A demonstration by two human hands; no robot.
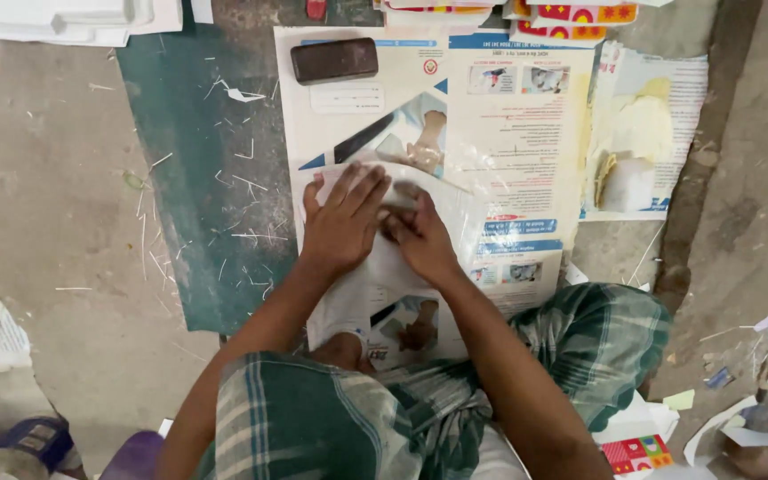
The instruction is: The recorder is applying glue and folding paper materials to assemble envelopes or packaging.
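Dusty grey concrete floor [64, 178], dark green mat [197, 133] strewn with thin paper slivers, daylight

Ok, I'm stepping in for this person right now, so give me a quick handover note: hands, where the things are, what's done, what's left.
Left hand: flat, fingers spread, pressing a folded white printed sheet.
Right hand: beside it on the same sheet, fingertips at the fold; neither hand grips anything.
The sheet lies on a larger glossy printed sheet spread on the floor, with a dark rectangular block on its top left corner.
A lump of pale paste sits on paper to the right.
Done: one fold is laid over.
Left: pressing the fold flat; any further folds cannot be judged from here.
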